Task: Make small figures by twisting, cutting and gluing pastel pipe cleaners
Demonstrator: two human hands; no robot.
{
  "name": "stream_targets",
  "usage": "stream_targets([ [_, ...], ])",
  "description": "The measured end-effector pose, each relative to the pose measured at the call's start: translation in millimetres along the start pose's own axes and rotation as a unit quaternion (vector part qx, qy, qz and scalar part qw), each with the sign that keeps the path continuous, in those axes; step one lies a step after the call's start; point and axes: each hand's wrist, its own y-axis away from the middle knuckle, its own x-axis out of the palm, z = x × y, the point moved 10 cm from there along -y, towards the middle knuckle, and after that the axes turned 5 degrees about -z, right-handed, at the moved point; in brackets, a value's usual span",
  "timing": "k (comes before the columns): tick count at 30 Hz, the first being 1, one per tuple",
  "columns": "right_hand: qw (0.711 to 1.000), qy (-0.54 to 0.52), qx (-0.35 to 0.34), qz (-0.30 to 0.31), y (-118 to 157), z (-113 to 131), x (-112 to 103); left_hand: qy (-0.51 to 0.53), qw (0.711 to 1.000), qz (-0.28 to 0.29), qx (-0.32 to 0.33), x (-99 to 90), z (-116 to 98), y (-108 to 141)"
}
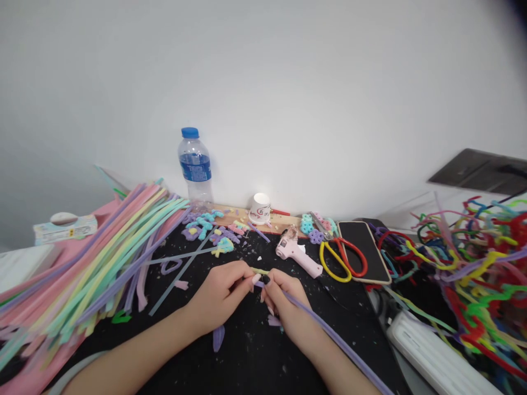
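Observation:
My left hand (226, 288) and my right hand (290, 302) meet over the black work mat (263, 373), fingertips almost touching. Both are closed in a pinch on a long purple pipe cleaner (335, 336), which runs from the fingers back over my right forearm to the lower edge. A short yellow-green pipe cleaner piece (259, 271) shows between the hands at the fingertips. The exact join of the two is hidden by the fingers. Under my left wrist lies a purple fuzzy loop (218, 338). A pale purple scrap (274, 320) is beneath my right hand.
A pink glue gun (298, 254), scissors (342, 259) and a phone (364, 249) lie right of centre. Behind stand a paper cup (259, 209) and a water bottle (195, 167). Pastel pipe cleaners (111, 255) fill the left; tangled colourful ones (486, 269) crowd the right beside a white power strip (436, 356).

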Motion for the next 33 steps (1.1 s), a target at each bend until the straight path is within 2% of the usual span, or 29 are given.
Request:
stream_targets([
  [2, 1.0, -0.013, 0.002, 0.001, 0, 0, 1, 0.051, 0.997, -0.012, -0.057, 1.7, 12, 2],
  [5, 0.999, -0.041, 0.024, -0.001, -2, -6, 2, 0.197, 0.969, 0.024, -0.147, 19.5, 28, 7],
  [8, 0.997, -0.063, 0.033, -0.006, -5, -11, 1, 0.283, 0.942, 0.038, -0.177, 29.6, 33, 8],
  [10, 0.997, -0.07, 0.03, -0.009, -7, -13, -1, 0.296, 0.937, 0.043, -0.179, 30.4, 33, 6],
  [14, 0.998, -0.048, 0.015, -0.036, -8, -14, -11, 0.209, 0.968, 0.02, -0.135, 12.9, 25, 1],
  [17, 0.999, 0.005, -0.006, -0.039, -5, -10, -12, 0.107, 0.99, 0.033, -0.089, 4.5, 13, -2],
  [20, 0.999, 0.039, -0.012, -0.024, -1, -7, -8, 0.021, 0.999, 0.029, -0.033, -0.1, 3, -3],
  [23, 0.999, 0.041, -0.002, -0.02, 0, -7, -5, -0.001, 1.0, 0.009, -0.01, -1.1, 4, -2],
  [25, 0.999, 0.032, 0.001, -0.019, -1, -5, -3, 0.035, 0.998, -0.002, -0.045, 0.3, 13, -1],
  [28, 0.999, 0.024, -0.004, -0.021, -2, -1, -2, 0.154, 0.978, -0.015, -0.14, 6.3, 33, 1],
  [33, 0.997, 0.054, -0.026, -0.053, -3, 2, -7, 0.306, 0.934, 0.021, -0.185, 22.4, 35, -1],
])
